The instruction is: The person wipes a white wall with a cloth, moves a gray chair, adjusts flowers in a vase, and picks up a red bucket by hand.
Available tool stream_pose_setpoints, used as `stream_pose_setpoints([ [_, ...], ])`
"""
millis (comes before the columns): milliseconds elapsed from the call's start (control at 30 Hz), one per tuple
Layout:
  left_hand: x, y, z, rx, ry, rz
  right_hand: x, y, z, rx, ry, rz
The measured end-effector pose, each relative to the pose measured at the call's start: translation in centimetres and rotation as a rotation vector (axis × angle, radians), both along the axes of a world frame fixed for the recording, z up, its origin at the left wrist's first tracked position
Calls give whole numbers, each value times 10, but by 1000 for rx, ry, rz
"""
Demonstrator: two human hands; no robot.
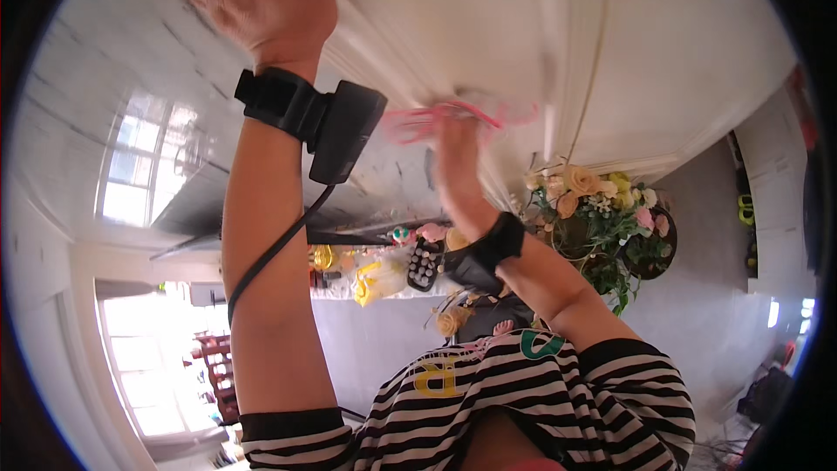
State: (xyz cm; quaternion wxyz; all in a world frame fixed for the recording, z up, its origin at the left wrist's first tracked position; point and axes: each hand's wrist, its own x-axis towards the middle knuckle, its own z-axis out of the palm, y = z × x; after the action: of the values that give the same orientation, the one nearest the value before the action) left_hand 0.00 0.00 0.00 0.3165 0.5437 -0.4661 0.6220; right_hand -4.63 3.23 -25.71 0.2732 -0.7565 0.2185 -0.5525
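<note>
My left hand (pixel 272 7) is raised to the top edge of the view, against or close to the pale wall surface. Its fingers are spread and hold nothing that I can see; some fingertips run out of the picture. Lower and to the right, my right hand (pixel 459 157) is smeared by motion beside the cream moulded wall panel (pixel 497 26). At its fingers is a thin pink thing (pixel 453 112) with streaky strands or edges, too blurred to name. Whether it touches the wall, I cannot tell.
A potted bunch of artificial-looking flowers (pixel 602 209) stands below the panel, close to my right forearm. Small ornaments and a yellow-white flower-like piece (pixel 377 282) crowd a narrow ledge under my arms. A glossy white, dark-veined panel (pixel 174 61) rises at left.
</note>
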Motion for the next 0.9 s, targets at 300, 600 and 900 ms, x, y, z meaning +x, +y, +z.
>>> stream_pose_setpoints([
  [300, -5, 16, 10, 38, 87, -29, -72, -90, 142, -208, -232, -65],
  [600, -12, 16, 16, 49, 30, -32, -120, -213, 8, -140, -22, -242],
  [900, -15, 25, 12, 57, 103, -58, -152, -270, 183, -754, -181, -471],
])
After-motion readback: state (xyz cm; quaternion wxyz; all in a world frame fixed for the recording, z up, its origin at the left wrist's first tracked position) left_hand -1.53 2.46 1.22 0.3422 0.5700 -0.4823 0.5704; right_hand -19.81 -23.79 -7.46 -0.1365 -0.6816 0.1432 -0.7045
